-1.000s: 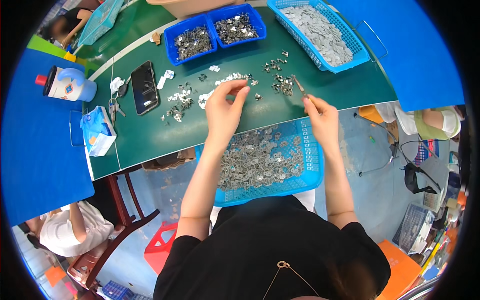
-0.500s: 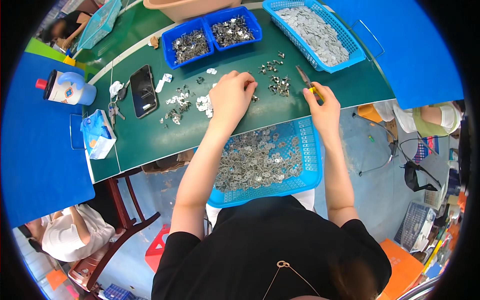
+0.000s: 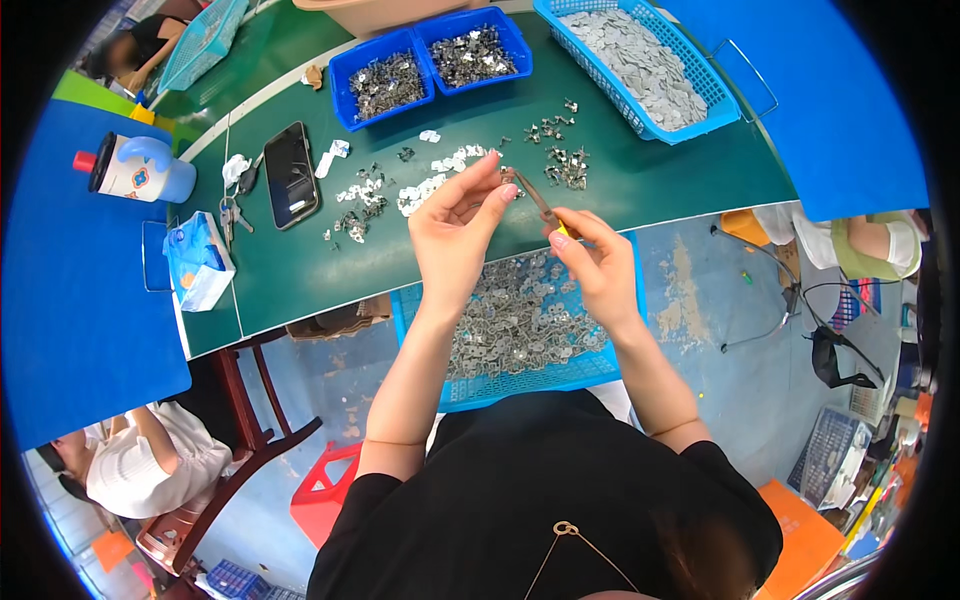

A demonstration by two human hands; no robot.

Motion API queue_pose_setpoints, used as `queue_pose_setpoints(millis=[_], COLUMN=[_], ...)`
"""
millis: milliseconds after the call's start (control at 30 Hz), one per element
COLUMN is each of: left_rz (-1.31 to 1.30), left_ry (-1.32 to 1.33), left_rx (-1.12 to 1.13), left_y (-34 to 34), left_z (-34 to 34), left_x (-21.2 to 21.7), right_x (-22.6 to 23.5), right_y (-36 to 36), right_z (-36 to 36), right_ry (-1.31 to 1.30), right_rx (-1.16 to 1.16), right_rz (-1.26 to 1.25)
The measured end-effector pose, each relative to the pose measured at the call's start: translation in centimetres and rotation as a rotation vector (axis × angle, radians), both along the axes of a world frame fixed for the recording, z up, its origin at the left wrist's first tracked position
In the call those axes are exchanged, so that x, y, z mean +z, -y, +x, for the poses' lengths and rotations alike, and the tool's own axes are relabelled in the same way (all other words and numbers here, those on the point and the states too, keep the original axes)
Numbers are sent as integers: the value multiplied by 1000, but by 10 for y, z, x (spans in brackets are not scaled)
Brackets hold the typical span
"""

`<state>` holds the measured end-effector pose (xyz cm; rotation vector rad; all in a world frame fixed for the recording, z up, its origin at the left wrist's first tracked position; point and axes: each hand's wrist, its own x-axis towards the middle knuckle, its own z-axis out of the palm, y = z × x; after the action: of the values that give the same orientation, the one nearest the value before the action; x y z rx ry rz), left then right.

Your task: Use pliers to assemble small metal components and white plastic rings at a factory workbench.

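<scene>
Left hand pinching small metal part, right hand gripping tweezers, blue basket below, phone aside

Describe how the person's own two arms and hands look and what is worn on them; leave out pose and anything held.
Both forearms are bare from the upper arm down, coming out of short black sleeves of a dark top. The left hand and right hand wear no gloves. No watch, bracelet or ring can be seen. The fingernails look short and unpainted, though they are small in this view.

phone left of scattered parts, two bins behind, lap basket in front
</scene>
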<state>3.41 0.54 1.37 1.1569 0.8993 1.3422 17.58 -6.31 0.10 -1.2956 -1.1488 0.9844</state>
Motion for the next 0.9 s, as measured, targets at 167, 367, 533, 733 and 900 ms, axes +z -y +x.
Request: queue_pose_setpoints(millis=[167, 367, 533, 733, 900], left_rz=[-63, -80, -90, -92, -89], left_ry=[66, 47, 27, 23, 26], left_rx=[-19, 3, 2, 1, 5], left_y=[0, 3, 5, 5, 6], left_z=[-2, 3, 4, 4, 5], left_x=[-6, -6, -2, -3, -1], right_x=[-1, 0, -1, 1, 0], right_y=[1, 1, 1, 1, 2], right_z=[-6, -4, -2, -3, -3], right_ry=[-77, -109, -87, -119, -110], right_rx=[1, -2, -10, -12, -13], right_rz=[42, 22, 16, -12, -8])
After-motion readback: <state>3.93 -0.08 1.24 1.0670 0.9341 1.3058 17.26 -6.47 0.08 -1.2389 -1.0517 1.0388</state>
